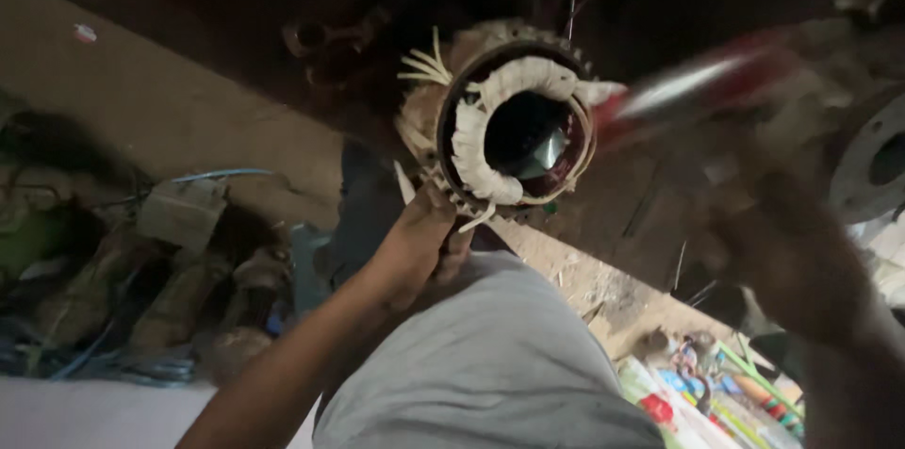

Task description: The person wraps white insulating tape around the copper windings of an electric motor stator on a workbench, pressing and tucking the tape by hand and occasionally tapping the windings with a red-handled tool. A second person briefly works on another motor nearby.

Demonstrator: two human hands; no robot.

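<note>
Blurring hides the right hand (754,195) and red-handled tool (698,86) beside the stator (504,124).

Two bare forearms in view, no sleeves, no gloves, no watch or rings visible. Left hand (419,237) sits just below centre, its arm entering from 7 o'clock, bare up to the frame edge. Right hand (787,242) at 3 o'clock is heavily motion-blurred, fingers not distinguishable, arm bare down to 5 o'clock. Light grey cloth garment (490,364) covers the leg or lap at 6 o'clock, plain, softly creased, no markings.
</note>
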